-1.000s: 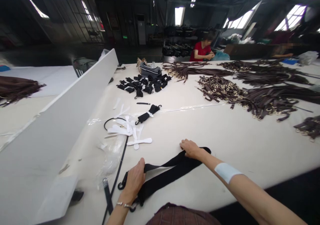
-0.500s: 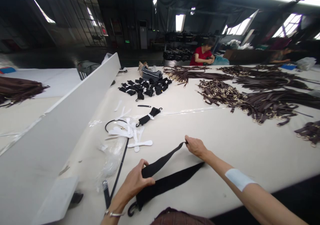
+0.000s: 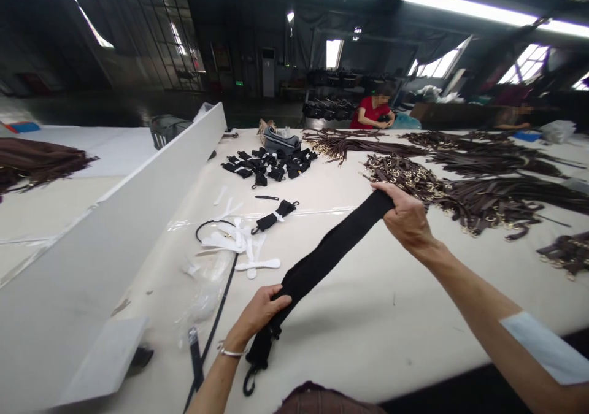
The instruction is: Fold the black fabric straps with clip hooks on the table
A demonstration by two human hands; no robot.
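A wide black webbing strap [image 3: 322,257] is stretched in the air above the white table [image 3: 414,303]. My left hand [image 3: 257,313] is closed round its near end, just above a black metal clip [image 3: 251,380] that hangs below. My right hand [image 3: 405,218] is closed round the far end, raised up and to the right. The strap runs taut between the two hands, folded double.
White plastic ties [image 3: 239,242] and a rolled black strap [image 3: 276,214] lie left of centre. A heap of black straps [image 3: 269,162] and piles of brown leather straps [image 3: 483,181] lie farther back. A white board [image 3: 115,236] runs along the left. A person in red [image 3: 372,113] works at the far end.
My right hand has lifted the strap's far end off the table and pulled it up and to the right. The strap has gone from lying slack in a loop to taut.
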